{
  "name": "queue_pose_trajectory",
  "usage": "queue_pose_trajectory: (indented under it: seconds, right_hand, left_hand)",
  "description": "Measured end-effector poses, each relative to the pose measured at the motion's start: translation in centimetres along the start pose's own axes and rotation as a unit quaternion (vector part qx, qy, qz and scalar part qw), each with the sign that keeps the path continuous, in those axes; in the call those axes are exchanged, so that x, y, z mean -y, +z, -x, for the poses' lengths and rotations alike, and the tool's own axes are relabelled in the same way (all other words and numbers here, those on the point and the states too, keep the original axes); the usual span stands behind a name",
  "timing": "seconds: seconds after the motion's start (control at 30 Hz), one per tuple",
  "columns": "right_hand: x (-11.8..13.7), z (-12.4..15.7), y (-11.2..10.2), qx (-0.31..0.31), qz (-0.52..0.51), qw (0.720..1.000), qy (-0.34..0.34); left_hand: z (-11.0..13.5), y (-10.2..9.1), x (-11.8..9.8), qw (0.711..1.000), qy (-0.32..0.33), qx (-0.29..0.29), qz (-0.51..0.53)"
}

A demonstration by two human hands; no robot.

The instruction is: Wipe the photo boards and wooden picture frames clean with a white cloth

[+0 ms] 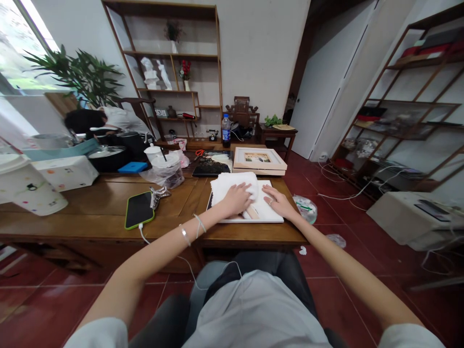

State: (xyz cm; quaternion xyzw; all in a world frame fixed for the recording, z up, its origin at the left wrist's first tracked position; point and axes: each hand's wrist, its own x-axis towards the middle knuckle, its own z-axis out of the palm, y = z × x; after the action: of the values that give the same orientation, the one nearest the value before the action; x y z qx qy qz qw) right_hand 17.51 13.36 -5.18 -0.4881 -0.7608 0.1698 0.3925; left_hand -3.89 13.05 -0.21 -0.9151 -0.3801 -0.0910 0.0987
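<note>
A white flat board (pixel 270 216) lies near the front edge of the wooden table (pixel 101 212), with a folded white cloth (pixel 228 182) on its far part. My left hand (pixel 237 199) rests on the cloth with its fingers stretched flat. My right hand (pixel 277 202) lies flat on the board just right of it, fingers spread. Between the two hands, a light wooden piece (pixel 251 212) shows on the board.
Behind the board stand stacked picture frames (pixel 259 161) and a dark picture (pixel 213 164). A green-cased phone (pixel 139 209) with a cable lies to the left, near plastic cups (pixel 167 169), boxes and a water bottle (pixel 225 130). A person leans at the far left. Shelves line both walls.
</note>
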Motion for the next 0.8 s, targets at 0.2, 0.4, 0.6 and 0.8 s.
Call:
queue_pose_trajectory:
  seconds: [0.2, 0.4, 0.6, 0.8]
  right_hand:
    - [0.0, 0.0, 0.0, -0.001, -0.006, 1.0, 0.007]
    - [0.3, 0.1, -0.1, -0.002, -0.011, 1.0, 0.009]
    - [0.5, 0.0, -0.3, 0.005, -0.024, 1.0, 0.012]
    - [0.2, 0.1, -0.4, 0.011, -0.05, 0.999, 0.002]
  left_hand:
    - [-2.7, 1.5, 2.1, 0.999, -0.033, -0.02, -0.003]
    - [-1.2, 0.4, -0.3, 1.0, -0.013, 0.001, -0.017]
    - [3.8, -1.3, -6.0, 0.999, 0.036, -0.001, -0.031]
    - [7.1, -3.0, -8.5, 0.996, 0.083, 0.01, -0.02]
